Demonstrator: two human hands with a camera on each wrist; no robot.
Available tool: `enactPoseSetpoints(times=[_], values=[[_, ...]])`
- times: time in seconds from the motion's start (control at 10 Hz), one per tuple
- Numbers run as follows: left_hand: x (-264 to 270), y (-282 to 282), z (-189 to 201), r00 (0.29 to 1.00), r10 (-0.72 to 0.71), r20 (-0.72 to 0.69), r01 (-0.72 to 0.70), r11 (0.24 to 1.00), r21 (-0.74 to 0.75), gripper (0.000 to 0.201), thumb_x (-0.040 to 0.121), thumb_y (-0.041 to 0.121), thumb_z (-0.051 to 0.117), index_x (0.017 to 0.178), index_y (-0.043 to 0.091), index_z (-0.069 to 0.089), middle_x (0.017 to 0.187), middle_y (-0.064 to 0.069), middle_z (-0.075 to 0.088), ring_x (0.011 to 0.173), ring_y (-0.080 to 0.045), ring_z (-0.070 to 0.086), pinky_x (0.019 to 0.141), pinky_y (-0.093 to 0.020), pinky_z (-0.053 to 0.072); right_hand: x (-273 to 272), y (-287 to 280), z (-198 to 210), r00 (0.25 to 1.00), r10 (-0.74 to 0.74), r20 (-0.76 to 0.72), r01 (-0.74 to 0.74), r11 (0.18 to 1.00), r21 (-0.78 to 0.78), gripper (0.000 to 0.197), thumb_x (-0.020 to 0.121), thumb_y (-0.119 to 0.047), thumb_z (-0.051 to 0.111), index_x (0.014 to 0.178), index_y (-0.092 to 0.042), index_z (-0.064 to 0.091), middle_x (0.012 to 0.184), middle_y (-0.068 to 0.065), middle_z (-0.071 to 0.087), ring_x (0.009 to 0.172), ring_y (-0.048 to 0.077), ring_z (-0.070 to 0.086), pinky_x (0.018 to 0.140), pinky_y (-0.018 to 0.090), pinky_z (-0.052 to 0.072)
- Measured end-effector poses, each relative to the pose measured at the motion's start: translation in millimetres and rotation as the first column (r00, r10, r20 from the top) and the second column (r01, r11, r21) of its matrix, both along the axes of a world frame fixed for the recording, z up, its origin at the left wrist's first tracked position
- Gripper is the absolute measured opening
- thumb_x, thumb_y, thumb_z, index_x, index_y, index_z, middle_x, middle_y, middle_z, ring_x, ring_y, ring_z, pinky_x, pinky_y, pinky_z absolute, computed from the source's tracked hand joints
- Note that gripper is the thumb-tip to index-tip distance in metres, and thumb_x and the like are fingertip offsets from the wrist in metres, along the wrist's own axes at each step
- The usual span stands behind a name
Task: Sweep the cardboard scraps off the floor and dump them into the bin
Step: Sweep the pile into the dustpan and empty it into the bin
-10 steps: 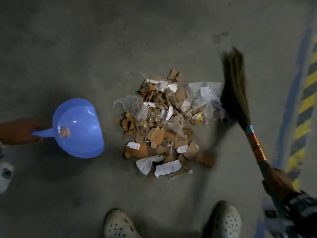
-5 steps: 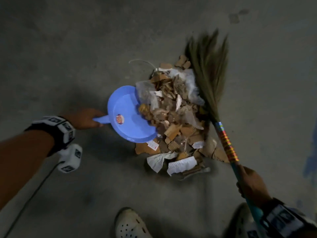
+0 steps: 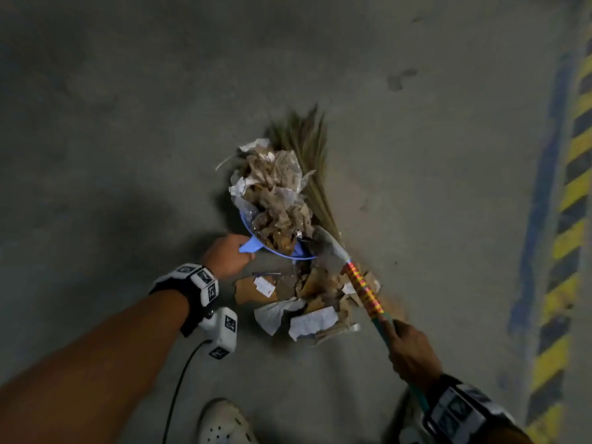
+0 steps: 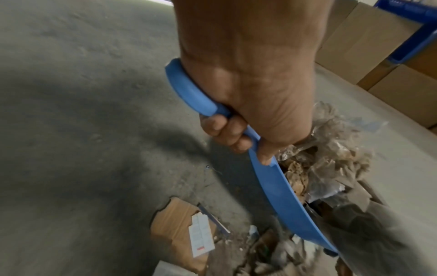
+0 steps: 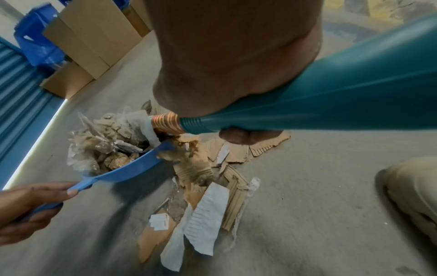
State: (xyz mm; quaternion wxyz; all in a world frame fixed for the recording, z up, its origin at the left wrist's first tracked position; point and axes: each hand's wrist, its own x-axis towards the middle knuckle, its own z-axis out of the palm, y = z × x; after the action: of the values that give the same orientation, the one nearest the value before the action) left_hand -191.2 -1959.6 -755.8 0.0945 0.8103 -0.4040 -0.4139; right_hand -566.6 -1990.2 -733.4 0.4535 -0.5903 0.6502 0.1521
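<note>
We see the left hand [image 3: 228, 255] with its fingers [image 4: 227, 128] curled round the handle of the blue dustpan [image 4: 279, 188], thumb laid along the top. The dustpan [image 3: 299, 251] is lifted off the floor [image 3: 128, 123] and tilted, heaped with cardboard scraps [image 3: 275, 200], crumpled paper and clear plastic. The right hand [image 3: 413, 350] grips the teal handle of the broom [image 3: 363, 288]; its fingers wrap the shaft, seen from the right wrist view [image 5: 238, 135]. The broom bristles [image 3: 307, 155] lie just behind the loaded dustpan, touching the heap. More scraps [image 3: 323, 283] sit on the floor under and just in front of the dustpan, with white paper strips [image 3: 312, 322] and a flat cardboard piece with a label [image 4: 179, 229]. Whether the broom head touches the floor we cannot tell, it is blurred. Brown boxes [image 5: 94, 37] stand by a blue wall. A white shoe [image 3: 224, 424] is near the bottom edge, yellow-black striping [image 3: 573, 187] on the right.
</note>
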Motion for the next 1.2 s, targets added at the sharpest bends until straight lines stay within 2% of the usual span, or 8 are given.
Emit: enactPoseSetpoints(times=[0.2,0.4,0.5,0.7,0.8,0.9,1.0,1.2], values=[[-23,-18,102,0.995,0.094,-0.033,-0.095,0.993,-0.064,0.024,0.087,0.015,0.063,0.110,0.013,0.069,0.100,-0.005,0.070,0.093,-0.023,0.065,0.074,-0.027,0.045,-10,-25,96,0.993,-0.090,0.078,0.095,0.994,-0.052,0.038,0.097,-0.050,0.039,0.071,-0.024,0.051,0.066,-0.002,0.055,0.065,0.021,0.052,0.057,0.022,0.037],[-43,-26,279,0.987,0.155,-0.050,-0.162,0.972,-0.173,0.021,0.087,0.010,0.063,0.107,0.008,0.069,0.102,-0.016,0.070,0.096,-0.031,0.064,0.076,-0.035,0.047,-9,-57,288,0.974,-0.201,0.101,0.208,0.976,-0.070,0.045,0.096,-0.053,0.039,0.066,-0.022,0.050,0.062,0.002,0.055,0.056,0.019,0.051,0.057,0.027,0.044],[-59,-13,375,0.967,0.250,-0.056,-0.256,0.943,-0.213,0.027,0.087,0.011,0.065,0.113,0.004,0.068,0.109,-0.018,0.068,0.101,-0.030,0.063,0.082,-0.036,0.047,-21,-62,388,0.979,-0.087,0.184,0.110,0.987,-0.115,0.066,0.091,-0.067,0.033,0.073,-0.009,0.057,0.063,0.019,0.062,0.055,0.033,0.056,0.057,0.044,0.052],[-73,54,523,0.880,0.462,-0.116,-0.476,0.843,-0.252,0.037,0.085,0.017,0.067,0.121,0.007,0.064,0.101,-0.019,0.069,0.098,-0.039,0.064,0.076,-0.040,0.049,-13,-42,531,0.975,0.076,0.208,-0.040,0.984,-0.172,0.060,0.096,-0.056,0.040,0.082,-0.003,0.062,0.056,0.010,0.060,0.043,0.023,0.057,0.041,0.030,0.047],[-75,108,575,0.836,0.530,-0.141,-0.548,0.791,-0.272,0.030,0.087,0.014,0.063,0.116,0.005,0.065,0.081,-0.018,0.063,0.069,-0.030,0.059,0.065,-0.032,0.038,-3,-19,576,0.956,0.174,0.238,-0.139,0.978,-0.154,0.056,0.096,-0.053,0.042,0.088,-0.002,0.063,0.058,0.010,0.059,0.043,0.022,0.055,0.040,0.027,0.045],[-62,172,615,0.776,0.614,-0.147,-0.627,0.721,-0.295,0.015,0.086,0.016,0.063,0.101,0.016,0.066,0.071,-0.009,0.059,0.069,-0.016,0.050,0.063,-0.031,0.036,28,3,611,0.925,0.279,0.256,-0.242,0.956,-0.167,0.056,0.095,-0.054,0.043,0.088,-0.002,0.064,0.060,0.012,0.061,0.044,0.022,0.055,0.040,0.026,0.044],[-35,240,640,0.690,0.711,-0.134,-0.710,0.629,-0.318,0.024,0.073,0.034,0.061,0.080,0.010,0.061,0.059,-0.003,0.051,0.059,-0.016,0.045,0.057,-0.032,0.037,79,29,635,0.866,0.436,0.245,-0.391,0.896,-0.211,0.062,0.093,-0.060,0.041,0.083,-0.004,0.064,0.058,0.010,0.062,0.044,0.022,0.056,0.042,0.030,0.047],[26,373,677,0.522,0.845,-0.118,-0.810,0.448,-0.379,0.026,0.074,0.030,0.057,0.074,0.005,0.058,0.052,0.000,0.046,0.049,-0.017,0.041,0.050,-0.028,0.031,216,107,673,0.668,0.735,0.116,-0.678,0.665,-0.313,0.036,0.098,-0.038,0.041,0.101,-0.008,0.062,0.063,-0.002,0.051,0.038,0.008,0.049,0.041,0.021,0.043]])
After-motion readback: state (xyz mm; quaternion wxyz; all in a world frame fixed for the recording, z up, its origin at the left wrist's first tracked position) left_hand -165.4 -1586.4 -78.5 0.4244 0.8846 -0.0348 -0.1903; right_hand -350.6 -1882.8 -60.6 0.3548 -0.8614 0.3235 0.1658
